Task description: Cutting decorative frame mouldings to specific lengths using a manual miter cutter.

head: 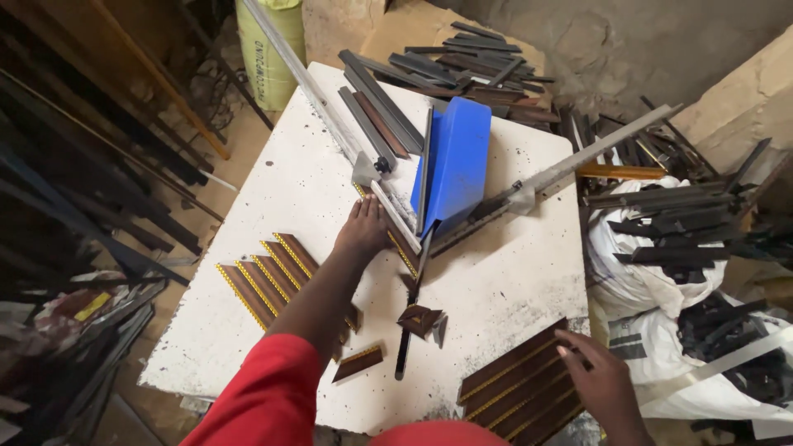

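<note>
With the left hand [361,230] flat, fingers together, pinning the moulding [402,248] against the fence [395,216] near the blue cutter [453,163], and the right hand [601,381] loosely spread on the near-right stack [520,386], a slip could bring fingertips under the blade.

Red sleeve [268,388] — bare hands
</note>
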